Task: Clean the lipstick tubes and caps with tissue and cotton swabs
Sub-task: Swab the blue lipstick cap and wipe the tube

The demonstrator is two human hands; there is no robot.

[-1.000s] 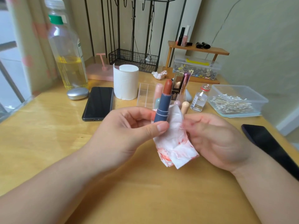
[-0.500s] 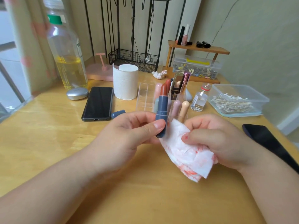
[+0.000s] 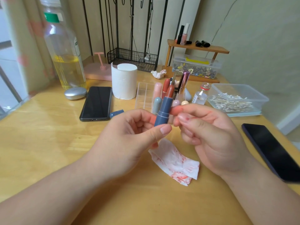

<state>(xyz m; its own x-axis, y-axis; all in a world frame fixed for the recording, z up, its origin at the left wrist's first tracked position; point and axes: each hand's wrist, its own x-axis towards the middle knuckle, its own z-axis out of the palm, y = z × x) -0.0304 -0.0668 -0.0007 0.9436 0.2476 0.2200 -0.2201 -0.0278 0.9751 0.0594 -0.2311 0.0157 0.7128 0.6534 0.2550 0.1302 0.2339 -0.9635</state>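
Wooden worktop [image 3: 40, 135] carried everything. My left hand [image 3: 129, 140] gripped the blue lipstick tube [image 3: 162, 112] upright, bullet exposed; my right hand [image 3: 211, 140] curled beside it, contact unclear. Stained tissue [image 3: 175, 163] lay beneath; the cap [image 3: 116, 113] lay apart, unfitted. I judged cleaning part-done, swab work outstanding. Open room lay nearside; a phone [image 3: 272, 151] sat near the right edge.

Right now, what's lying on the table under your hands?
A white tissue smeared with red, lying on the wooden table. The left hand, holding the blue lipstick, covers the tissue's top corner, so that bit cannot be seen, nor anything beneath the tissue.
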